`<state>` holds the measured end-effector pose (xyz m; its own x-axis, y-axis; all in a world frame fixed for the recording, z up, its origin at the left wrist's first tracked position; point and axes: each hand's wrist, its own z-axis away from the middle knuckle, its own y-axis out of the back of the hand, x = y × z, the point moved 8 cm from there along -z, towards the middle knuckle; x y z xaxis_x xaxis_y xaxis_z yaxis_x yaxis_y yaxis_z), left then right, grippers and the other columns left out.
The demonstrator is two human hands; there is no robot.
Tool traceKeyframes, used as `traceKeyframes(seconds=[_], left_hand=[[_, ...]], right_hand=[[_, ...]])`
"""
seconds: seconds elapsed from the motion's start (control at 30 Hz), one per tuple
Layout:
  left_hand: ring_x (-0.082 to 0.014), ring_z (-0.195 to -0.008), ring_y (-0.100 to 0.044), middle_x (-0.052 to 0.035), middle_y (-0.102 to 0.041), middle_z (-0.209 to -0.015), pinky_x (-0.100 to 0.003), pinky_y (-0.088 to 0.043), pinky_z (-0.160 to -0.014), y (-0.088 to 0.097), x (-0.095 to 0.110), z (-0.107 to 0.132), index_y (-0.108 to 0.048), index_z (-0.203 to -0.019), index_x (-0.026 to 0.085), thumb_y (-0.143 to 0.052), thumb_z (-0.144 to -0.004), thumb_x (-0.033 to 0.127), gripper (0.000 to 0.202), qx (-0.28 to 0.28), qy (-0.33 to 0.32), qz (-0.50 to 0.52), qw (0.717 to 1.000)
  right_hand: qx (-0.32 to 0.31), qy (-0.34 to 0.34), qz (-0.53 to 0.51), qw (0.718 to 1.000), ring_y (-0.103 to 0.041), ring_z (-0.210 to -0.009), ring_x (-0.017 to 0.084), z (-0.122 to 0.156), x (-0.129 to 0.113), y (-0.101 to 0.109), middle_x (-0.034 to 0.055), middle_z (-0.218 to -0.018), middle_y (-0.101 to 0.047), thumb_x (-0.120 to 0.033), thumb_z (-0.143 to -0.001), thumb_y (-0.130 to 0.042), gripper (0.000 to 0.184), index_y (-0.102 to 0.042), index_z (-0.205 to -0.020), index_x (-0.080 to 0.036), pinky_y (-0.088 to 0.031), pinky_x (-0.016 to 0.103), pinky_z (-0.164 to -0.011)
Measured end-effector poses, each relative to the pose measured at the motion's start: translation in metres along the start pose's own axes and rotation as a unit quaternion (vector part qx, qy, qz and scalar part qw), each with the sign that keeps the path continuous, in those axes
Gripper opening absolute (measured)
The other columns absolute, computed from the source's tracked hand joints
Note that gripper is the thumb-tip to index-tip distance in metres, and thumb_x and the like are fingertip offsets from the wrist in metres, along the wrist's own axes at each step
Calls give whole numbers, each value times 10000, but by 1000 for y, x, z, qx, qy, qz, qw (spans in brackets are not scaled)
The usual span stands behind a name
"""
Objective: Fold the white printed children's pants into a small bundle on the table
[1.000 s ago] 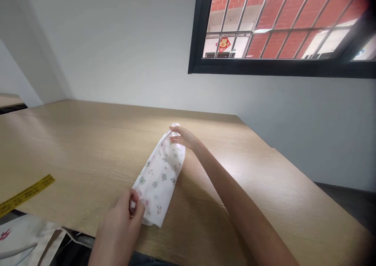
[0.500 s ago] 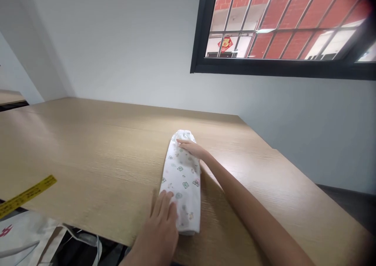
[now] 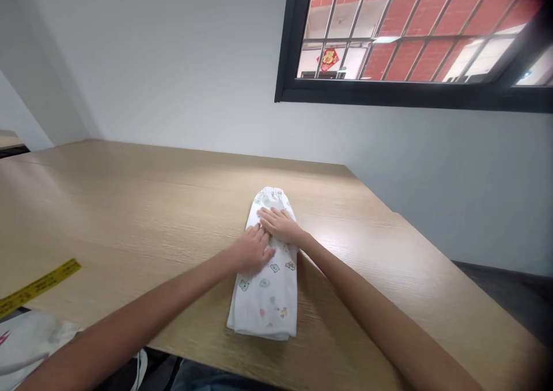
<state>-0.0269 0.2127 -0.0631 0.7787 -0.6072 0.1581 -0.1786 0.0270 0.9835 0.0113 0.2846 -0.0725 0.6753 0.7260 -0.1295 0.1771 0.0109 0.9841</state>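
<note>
A white pair of pants [image 3: 265,299] with small green and pink cartoon prints lies folded into a long strip on the wooden table [image 3: 151,207]. Its gathered elastic end points away from me, and the wider end faces me. My left hand [image 3: 254,250] lies palm down across the middle of the cloth, fingers stretched out. Just beyond it, my right hand [image 3: 280,225] rests flat on the upper part, fingers spread. The two hands are close together, their fingertips almost meeting. Neither hand grips the fabric.
Yellow tape with dark print [image 3: 41,287] is on the table at the left. A white bag [image 3: 34,345] sits below the near left edge, partly behind my left forearm. A wall [image 3: 181,63] and a barred, dark-framed window [image 3: 389,94] stand beyond the table.
My left hand has moved from the near end up to the middle, beside my right hand. The near end of the pants now looks wider, with a lower layer showing at the left.
</note>
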Motion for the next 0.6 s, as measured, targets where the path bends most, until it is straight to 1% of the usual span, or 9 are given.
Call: traceKeyframes(seconds=[0.03, 0.1, 0.17, 0.2, 0.27, 0.37, 0.43, 0.5, 0.6], left_hand=[[-323, -1303, -205, -179, -270, -1403, -490, -238, -1038, -3, 12, 16, -313, -1333, 68, -283, -908, 354, 513, -2, -7, 1, 1000], [-308, -1319, -164, -119, -214, -1436, -502, -229, -1046, -7, 41, 53, -238, -1374, 138, -265, -914, 366, 514, -4, -53, 6, 999], [-250, -1316, -208, -55, -258, -1430, -446, -267, -1054, -7, 67, 92, -210, -1382, 180, -291, -911, 308, 495, 25, -100, 3, 995], [-237, -1299, -261, -57, -305, -1411, -417, -314, -1034, -7, 78, 109, -204, -1381, 156, -322, -898, 299, 517, 50, -125, -10, 991], [-224, -1219, -395, -85, -446, -1319, -362, -409, -960, -4, 91, 135, -259, -1349, 87, -372, -878, 317, 536, 117, -159, -55, 979], [-195, -1068, -523, -87, -588, -1149, -300, -470, -863, 0, 92, 150, -412, -1236, 73, -408, -868, 308, 437, 189, -156, -101, 964], [-179, -980, -559, -68, -616, -1080, -289, -478, -832, 7, 87, 150, -479, -1163, 106, -420, -864, 311, 367, 212, -135, -94, 963], [-195, -924, -569, -74, -621, -1037, -313, -485, -794, 16, 80, 150, -509, -1114, 115, -439, -853, 382, 380, 227, -115, -96, 962], [-222, -865, -570, -92, -622, -981, -343, -485, -738, 29, 69, 153, -520, -1066, 110, -475, -809, 507, 474, 233, -94, -109, 962]], right_hand=[[4, -33, 21, 999, -201, -1291, 317, -7, 10, -3, 123, -1414, -277, -289, -914, -301, 424, -396, -1296, -131, -201, 509, -1020], [13, -103, 49, 993, -204, -1295, 305, -21, 29, -4, 106, -1422, -264, -345, -920, -265, 479, -314, -1350, -138, -200, 480, -1032], [17, -154, 38, 987, -196, -1303, 275, -31, 41, -2, 78, -1431, -248, -385, -922, -222, 512, -270, -1373, -146, -188, 440, -1051], [14, -165, 28, 986, -186, -1308, 260, -36, 44, -2, 66, -1437, -235, -393, -922, -205, 520, -259, -1377, -149, -181, 422, -1058], [4, -177, 13, 984, -163, -1317, 240, -41, 46, -2, 52, -1446, -211, -397, -923, -188, 528, -235, -1386, -149, -165, 401, -1069], [-4, -177, 13, 984, -171, -1312, 259, -41, 41, 0, 91, -1441, -218, -364, -927, -202, 520, -236, -1380, -113, -182, 413, -1059], [-5, -150, 30, 988, -260, -1273, 284, -33, 25, 4, 156, -1393, -307, -320, -922, -250, 479, -333, -1324, -73, -249, 427, -1022], [-14, -91, 41, 995, -404, -1160, 284, -15, -7, 10, 190, -1258, -460, -287, -908, -322, 384, -477, -1188, -75, -345, 421, -940], [-28, 9, 4, 1000, -541, -854, 203, 36, -72, 19, 104, -947, -604, -251, -894, -365, 240, -584, -898, -152, -446, 347, -752]])
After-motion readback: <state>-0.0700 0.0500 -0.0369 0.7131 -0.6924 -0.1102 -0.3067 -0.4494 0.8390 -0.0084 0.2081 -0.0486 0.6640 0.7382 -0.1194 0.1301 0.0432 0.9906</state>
